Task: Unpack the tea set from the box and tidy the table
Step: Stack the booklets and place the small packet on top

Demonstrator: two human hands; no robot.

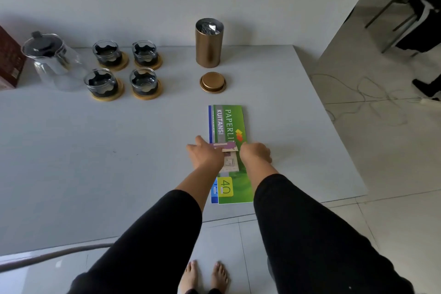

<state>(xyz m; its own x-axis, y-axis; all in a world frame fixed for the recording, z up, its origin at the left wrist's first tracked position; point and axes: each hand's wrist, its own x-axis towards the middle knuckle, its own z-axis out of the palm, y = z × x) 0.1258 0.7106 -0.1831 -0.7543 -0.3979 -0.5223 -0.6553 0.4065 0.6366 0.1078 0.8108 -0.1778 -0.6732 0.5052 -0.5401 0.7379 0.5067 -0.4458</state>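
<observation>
Presently, at the far left edge of the grey table (71,150) stands a dark red box (9,59), partly out of view; I judge it to be the packaging, set aside once emptied. Just beside it stands a glass teapot (51,59) with a dark lid, upright. To its right, four glass cups (124,67) sit in two rows of two, each on its own round wooden coaster (108,96), spaced apart, which suggests deliberate display rather than storage. Further right, a bronze tea canister (209,43) stands open, a foil packet showing at its mouth; its lid (212,82) lies on the table just in front of it, off the canister.

Nearer the person lie two receipt books (229,126), the green one stacked on a blue one, edges nearly aligned. Over the stack, the left hand (206,155) and the right hand (255,154) are close together, a small card or leaflet (229,157) between them. The left fingers appear curled onto its edge; whether the right hand grips it or merely rests on the book cannot be told.

Judgement: unpacking appears complete; the work in hand is tidying loose paper, and the canister remains to be closed.
</observation>
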